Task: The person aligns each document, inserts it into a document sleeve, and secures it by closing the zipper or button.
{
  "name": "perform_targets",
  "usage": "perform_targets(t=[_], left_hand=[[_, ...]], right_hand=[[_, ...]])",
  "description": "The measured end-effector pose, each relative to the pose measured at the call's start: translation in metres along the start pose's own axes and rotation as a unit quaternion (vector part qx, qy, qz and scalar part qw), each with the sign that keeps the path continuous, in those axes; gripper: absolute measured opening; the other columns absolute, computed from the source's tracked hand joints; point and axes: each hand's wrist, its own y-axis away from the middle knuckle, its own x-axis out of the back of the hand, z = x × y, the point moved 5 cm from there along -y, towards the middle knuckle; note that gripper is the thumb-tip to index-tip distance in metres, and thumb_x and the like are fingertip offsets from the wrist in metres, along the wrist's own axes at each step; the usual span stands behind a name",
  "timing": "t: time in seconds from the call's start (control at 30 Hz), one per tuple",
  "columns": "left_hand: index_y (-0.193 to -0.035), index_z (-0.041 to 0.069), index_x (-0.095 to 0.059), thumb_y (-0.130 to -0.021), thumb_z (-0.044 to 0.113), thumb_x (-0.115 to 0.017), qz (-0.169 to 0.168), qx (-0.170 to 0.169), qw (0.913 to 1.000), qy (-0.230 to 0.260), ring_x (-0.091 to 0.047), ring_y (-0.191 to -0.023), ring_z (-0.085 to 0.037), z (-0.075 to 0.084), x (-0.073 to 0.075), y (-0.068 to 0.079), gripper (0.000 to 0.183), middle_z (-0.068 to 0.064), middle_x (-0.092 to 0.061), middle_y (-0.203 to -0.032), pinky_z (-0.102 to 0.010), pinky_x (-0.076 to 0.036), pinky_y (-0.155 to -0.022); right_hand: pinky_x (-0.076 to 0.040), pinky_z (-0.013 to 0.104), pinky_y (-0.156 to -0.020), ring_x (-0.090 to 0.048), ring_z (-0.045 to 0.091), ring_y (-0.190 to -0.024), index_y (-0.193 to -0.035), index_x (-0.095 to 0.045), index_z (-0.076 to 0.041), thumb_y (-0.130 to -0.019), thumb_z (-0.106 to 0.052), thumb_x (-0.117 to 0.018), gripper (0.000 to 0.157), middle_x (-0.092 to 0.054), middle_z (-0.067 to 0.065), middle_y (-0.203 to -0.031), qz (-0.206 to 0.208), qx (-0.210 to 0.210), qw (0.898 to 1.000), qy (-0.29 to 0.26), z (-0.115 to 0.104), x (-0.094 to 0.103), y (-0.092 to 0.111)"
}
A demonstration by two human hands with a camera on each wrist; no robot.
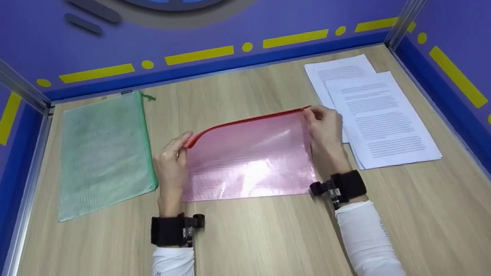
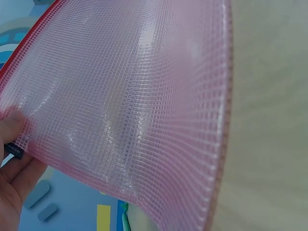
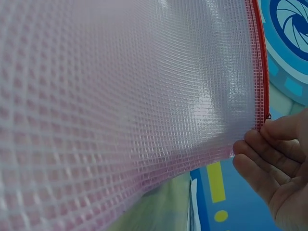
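A pink mesh zipper pouch [image 1: 247,160] is held up between both hands, its red zipper edge [image 1: 252,118] on top and bowed down toward the left. My left hand [image 1: 172,162] pinches its upper left corner, near a small dark tag [image 2: 13,150] seen in the left wrist view. With thumb and fingertips my right hand [image 1: 326,131] grips the upper right corner, where the zipper pull [image 3: 268,116] shows in the right wrist view. The pouch's lower edge hangs close over the table [image 1: 263,243].
On the left lies a green mesh zipper pouch [image 1: 104,154] with a green cord pull [image 1: 148,97]. Two overlapping stacks of printed paper [image 1: 384,121] lie at the right, just beyond my right hand. Blue and purple panels [image 1: 201,35] wall the table at the back and sides.
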Motion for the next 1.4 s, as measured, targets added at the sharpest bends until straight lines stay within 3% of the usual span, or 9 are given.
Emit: perform_targets(t=[0.17, 0.47, 0.63, 0.8, 1.03, 1.23, 1.4], left_hand=[[-0.110, 0.004, -0.076, -0.089, -0.013, -0.062, 0.016, 0.015, 0.9997, 0.008, -0.073, -0.104, -0.031, -0.006, 0.006, -0.003, 0.031, -0.015, -0.076, -0.110, -0.043, -0.059, -0.087], [-0.107, 0.004, -0.077, -0.090, -0.012, -0.061, 0.022, 0.008, 0.9996, 0.017, -0.073, -0.105, -0.029, -0.011, 0.011, -0.002, 0.028, -0.014, -0.076, -0.111, -0.040, -0.059, -0.086], [-0.106, 0.004, -0.077, -0.091, -0.010, -0.061, 0.032, 0.012, 0.9989, 0.031, -0.073, -0.105, -0.026, -0.012, 0.012, -0.003, 0.026, -0.013, -0.076, -0.111, -0.039, -0.058, -0.089], [-0.106, 0.005, -0.077, -0.091, -0.009, -0.061, 0.035, 0.020, 0.9985, 0.037, -0.073, -0.106, -0.025, -0.014, 0.013, -0.003, 0.026, -0.013, -0.076, -0.111, -0.037, -0.056, -0.092], [-0.104, 0.004, -0.077, -0.092, -0.009, -0.061, 0.030, 0.008, 0.9990, 0.031, -0.073, -0.106, -0.026, -0.009, 0.011, -0.003, 0.024, -0.014, -0.076, -0.110, -0.037, -0.057, -0.092], [-0.104, 0.005, -0.078, -0.091, -0.009, -0.062, 0.020, 0.001, 0.9988, 0.044, -0.072, -0.108, -0.028, 0.000, 0.004, -0.005, 0.024, -0.012, -0.076, -0.112, -0.039, -0.056, -0.093], [-0.102, 0.004, -0.078, -0.091, -0.009, -0.061, 0.037, -0.010, 0.9975, 0.059, -0.072, -0.107, -0.028, 0.003, 0.005, -0.007, 0.024, -0.013, -0.076, -0.111, -0.039, -0.056, -0.094]], right_hand=[[-0.053, 0.029, -0.082, -0.068, 0.024, -0.089, -0.106, -0.074, -0.001, -0.095, -0.015, -0.063, 0.021, -0.075, 0.017, -0.099, 0.002, 0.017, 1.000, 0.013, 0.003, 0.005, -0.001], [-0.047, 0.017, -0.071, -0.066, 0.018, -0.080, -0.099, -0.075, 0.001, -0.093, -0.015, -0.064, 0.020, -0.076, 0.018, -0.092, 0.021, 0.050, 0.998, 0.023, 0.004, 0.008, -0.003], [-0.056, 0.028, -0.088, -0.072, 0.028, -0.098, -0.108, -0.073, 0.002, -0.092, -0.014, -0.068, 0.023, -0.074, 0.021, -0.106, 0.041, 0.112, 0.993, -0.006, -0.010, 0.012, -0.001], [-0.044, 0.043, -0.112, -0.059, 0.037, -0.126, -0.124, -0.066, 0.001, -0.090, -0.017, -0.072, 0.039, -0.064, 0.023, -0.129, 0.015, 0.236, 0.971, 0.024, -0.031, 0.005, 0.009], [-0.034, 0.053, -0.118, -0.049, 0.041, -0.133, -0.132, -0.061, -0.002, -0.088, -0.024, -0.075, 0.050, -0.059, 0.025, -0.134, -0.053, 0.361, 0.926, 0.096, -0.058, -0.015, 0.029], [-0.028, 0.060, -0.119, -0.051, 0.040, -0.133, -0.136, -0.059, -0.008, -0.090, -0.022, -0.072, 0.050, -0.060, 0.020, -0.137, -0.100, 0.399, 0.898, 0.157, -0.069, -0.033, 0.037], [-0.031, 0.058, -0.118, -0.060, 0.034, -0.123, -0.128, -0.066, -0.011, -0.094, -0.023, -0.067, 0.037, -0.070, 0.013, -0.124, -0.124, 0.399, 0.887, 0.197, -0.065, -0.045, 0.037]])
